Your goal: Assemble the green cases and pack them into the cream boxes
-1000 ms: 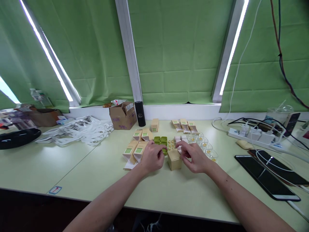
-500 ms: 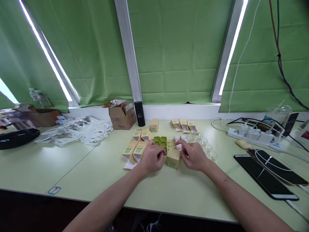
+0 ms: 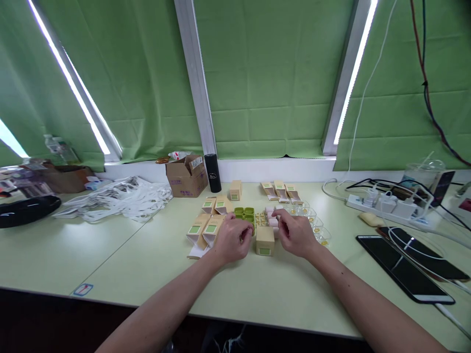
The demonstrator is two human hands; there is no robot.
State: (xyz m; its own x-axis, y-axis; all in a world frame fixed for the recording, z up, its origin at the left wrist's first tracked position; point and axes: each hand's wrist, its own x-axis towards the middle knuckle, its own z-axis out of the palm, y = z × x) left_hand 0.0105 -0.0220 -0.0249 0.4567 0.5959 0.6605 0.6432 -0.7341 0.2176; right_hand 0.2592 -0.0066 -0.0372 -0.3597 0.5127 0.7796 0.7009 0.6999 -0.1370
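A small kraft-paper box (image 3: 265, 242) with a green label stands upright between my hands. Close to its left side is my left hand (image 3: 234, 239), its fingers curled in, with nothing visible in them. My right hand (image 3: 296, 235) is on the other side, apart from the box, index finger stretched out and the others loosely bent. Beyond the box are green square cups (image 3: 244, 212), small yellow-and-white pieces (image 3: 260, 217) and pale pink cylinders (image 3: 270, 210), partly hidden by my right hand. Several clear cups with yellow centres (image 3: 317, 229) lie right of that hand.
Open-flapped kraft boxes (image 3: 198, 228) lie left of my left hand. More flattened boxes (image 3: 280, 191) and an upright box (image 3: 236, 190) are farther back. A carton (image 3: 187, 177), black cylinder (image 3: 212, 173) and white straps (image 3: 121, 198) line the back; phones (image 3: 405, 268) and a power strip (image 3: 386, 208) are right.
The kraft box has turned so its labelled face points straight at me. My right hand has drawn back slightly to the right of it. My left hand has hardly moved.
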